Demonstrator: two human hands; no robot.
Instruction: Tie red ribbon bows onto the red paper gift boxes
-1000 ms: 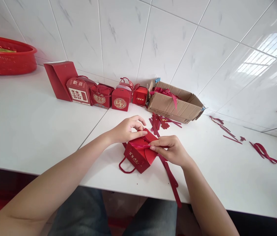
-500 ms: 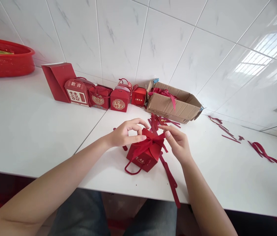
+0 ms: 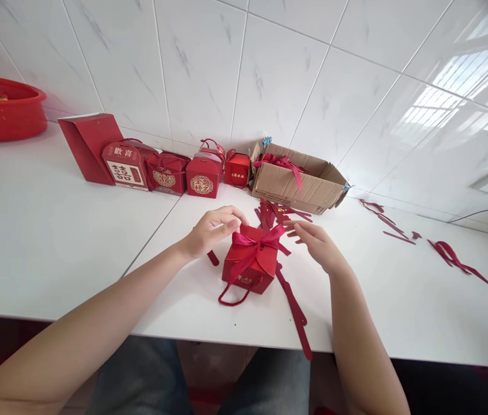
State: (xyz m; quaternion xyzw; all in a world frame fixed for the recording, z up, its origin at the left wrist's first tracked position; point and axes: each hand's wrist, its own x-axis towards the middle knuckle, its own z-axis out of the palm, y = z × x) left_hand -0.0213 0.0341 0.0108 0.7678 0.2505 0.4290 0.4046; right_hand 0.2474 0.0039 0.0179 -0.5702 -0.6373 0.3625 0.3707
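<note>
A red gift box stands on the white table in front of me, with a red ribbon bow tied across its top. From the box's front hangs a twisted red cord handle that rests on the table. My left hand is at the box's upper left edge, thumb and fingers loosely apart beside the bow's left loop; whether a fingertip touches the box I cannot tell. Just right of the bow, my right hand is open, fingers stretched out and holding nothing.
Red paper strips lie right of the box, and more behind it. Several decorated red boxes line the tiled wall beside a cardboard box holding ribbons. A red basin stands far left; a loose ribbon lies right.
Both hands have let go of the bow; the right has drawn away rightward and the left slightly leftward. The bow's loops now stand spread out. The whole view has shifted a little.
</note>
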